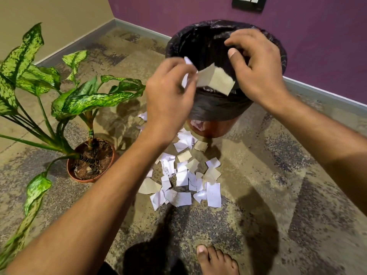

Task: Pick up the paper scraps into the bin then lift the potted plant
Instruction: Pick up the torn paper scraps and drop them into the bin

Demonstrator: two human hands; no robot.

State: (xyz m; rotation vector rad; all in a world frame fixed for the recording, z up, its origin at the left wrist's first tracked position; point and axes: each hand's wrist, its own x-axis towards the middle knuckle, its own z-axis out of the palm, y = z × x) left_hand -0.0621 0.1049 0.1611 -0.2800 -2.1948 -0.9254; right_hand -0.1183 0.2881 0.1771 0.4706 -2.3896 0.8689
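Bin (210, 128): brown plastic, smooth and glossy. Liner (214, 108): thin black plastic film, crinkled, with a dull sheen. Paper scraps (184, 179): matt torn paper, some white, some beige, several creased. Held scrap (215, 79): beige paper, matt, folded. Plant pot (111, 157): terracotta-coloured, smooth rim, probably plastic. Soil (93, 159): dark, crumbly, rough. Leaves (89, 100): waxy, slightly glossy, speckled green. Floor (278, 175): mottled carpet, coarse matt weave. Walls (317, 46): matt paint, purple and beige. Switch plate (249, 2): black, glossy plastic.
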